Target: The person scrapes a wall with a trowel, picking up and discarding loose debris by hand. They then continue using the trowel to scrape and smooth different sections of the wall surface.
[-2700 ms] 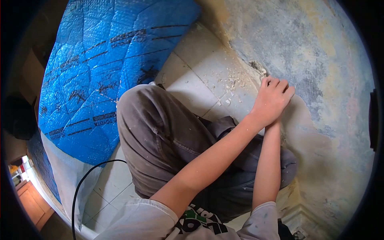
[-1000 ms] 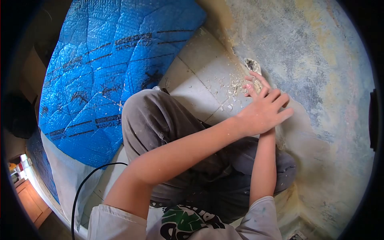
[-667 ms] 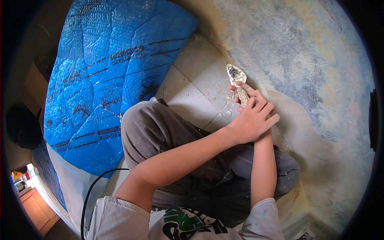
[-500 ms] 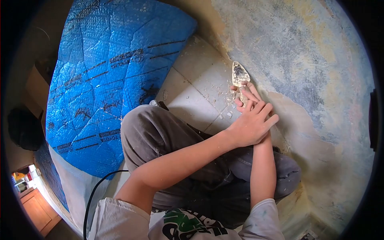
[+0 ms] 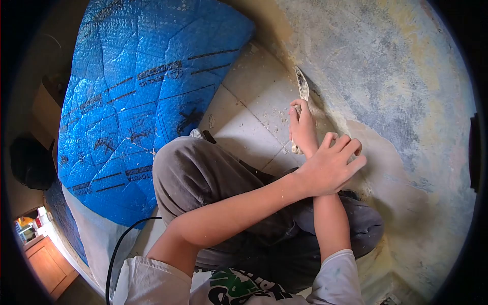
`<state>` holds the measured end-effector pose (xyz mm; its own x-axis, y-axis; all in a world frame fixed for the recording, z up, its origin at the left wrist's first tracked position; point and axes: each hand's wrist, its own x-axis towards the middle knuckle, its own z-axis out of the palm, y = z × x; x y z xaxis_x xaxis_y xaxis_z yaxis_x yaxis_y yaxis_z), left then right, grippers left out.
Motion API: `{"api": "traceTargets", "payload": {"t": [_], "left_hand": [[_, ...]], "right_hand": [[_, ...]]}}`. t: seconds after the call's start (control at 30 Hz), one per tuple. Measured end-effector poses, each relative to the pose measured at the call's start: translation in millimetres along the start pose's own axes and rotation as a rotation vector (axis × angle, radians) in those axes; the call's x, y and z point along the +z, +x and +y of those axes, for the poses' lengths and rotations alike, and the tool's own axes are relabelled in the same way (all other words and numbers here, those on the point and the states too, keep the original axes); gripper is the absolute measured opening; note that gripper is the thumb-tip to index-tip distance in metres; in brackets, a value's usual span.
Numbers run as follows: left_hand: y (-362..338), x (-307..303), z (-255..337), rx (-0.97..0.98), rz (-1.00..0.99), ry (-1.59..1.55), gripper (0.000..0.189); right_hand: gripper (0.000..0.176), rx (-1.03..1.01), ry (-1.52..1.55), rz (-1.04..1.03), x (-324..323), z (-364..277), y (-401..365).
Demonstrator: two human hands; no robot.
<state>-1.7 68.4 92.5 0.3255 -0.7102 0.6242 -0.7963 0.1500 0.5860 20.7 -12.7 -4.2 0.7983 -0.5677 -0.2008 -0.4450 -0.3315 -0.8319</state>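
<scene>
My right hand is closed around a small pointed trowel, its blade crusted with pale plaster and dark patches. The blade points away from me, turned nearly edge-on, with its tip close to the foot of the wall. The lower end of the handle shows below my fingers. My left hand lies across my right wrist, its fingers apart and bent, with nothing visible in them. Crumbs and flakes lie on the tiled floor left of the trowel.
At the right rises a wall with worn grey-blue and cream paint and a bare plaster patch. A blue printed foil sheet covers the left side. A black cable runs past my left elbow. My bent knees are below my hands.
My right hand has turned the trowel from blade face showing to nearly edge-on, and its grip now shows from the back. My left hand has shifted slightly right on the wrist.
</scene>
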Motion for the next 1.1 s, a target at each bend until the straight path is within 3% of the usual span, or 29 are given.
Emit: {"api": "traceTargets", "payload": {"t": [0.23, 0.3, 0.43, 0.5, 0.53, 0.57, 0.63, 0.77, 0.83, 0.9, 0.97, 1.1], "left_hand": [[2.3, -5.2, 1.2, 0.016, 0.017, -0.021, 0.048], [3.3, -7.5, -2.0, -0.003, 0.016, -0.039, 0.047], [8.9, -10.6, -4.4, -0.090, 0.028, -0.084, 0.046], [8.7, -7.4, -5.3, -0.105, 0.032, -0.113, 0.047], [8.5, -5.9, -4.6, -0.105, 0.030, -0.124, 0.047], [9.2, -5.4, -3.9, -0.097, 0.031, -0.135, 0.047], [9.1, -8.7, -0.3, -0.073, 0.016, -0.146, 0.047], [5.7, -9.9, 0.6, -0.040, 0.018, -0.135, 0.044], [4.4, -9.0, 1.5, -0.017, 0.031, -0.105, 0.043], [4.2, -8.7, 1.8, -0.002, 0.042, -0.071, 0.042], [3.5, -8.2, 3.4, 0.023, 0.034, -0.077, 0.039], [4.0, -10.3, 5.6, 0.051, 0.040, -0.094, 0.034]], "right_hand": [[0.017, -0.020, 0.037, -0.220, -39.4, -33.0, 51.7], [0.020, -0.097, -0.123, -0.287, -31.4, -58.2, 67.6], [0.018, -0.052, 0.045, -0.310, -2.5, -74.4, 55.0], [0.016, -0.376, -0.083, -0.146, 12.1, -52.3, 47.0], [0.014, -0.213, -0.109, -0.254, 7.0, -56.0, 42.8], [0.014, -0.206, -0.109, -0.242, 6.3, -46.4, 41.9], [0.017, -0.381, -0.254, -0.107, -0.2, -28.9, 39.6], [0.020, -0.362, -0.256, -0.063, -22.6, -41.4, 24.0], [0.023, 0.197, -0.108, -0.169, -34.0, -61.6, 10.7], [0.022, 0.199, -0.192, -0.159, -35.2, -67.3, 2.8], [0.022, -0.121, -0.276, -0.005, -32.0, -47.2, 2.3], [0.022, -0.086, -0.415, -0.020, -21.8, -50.7, 13.5]]}}
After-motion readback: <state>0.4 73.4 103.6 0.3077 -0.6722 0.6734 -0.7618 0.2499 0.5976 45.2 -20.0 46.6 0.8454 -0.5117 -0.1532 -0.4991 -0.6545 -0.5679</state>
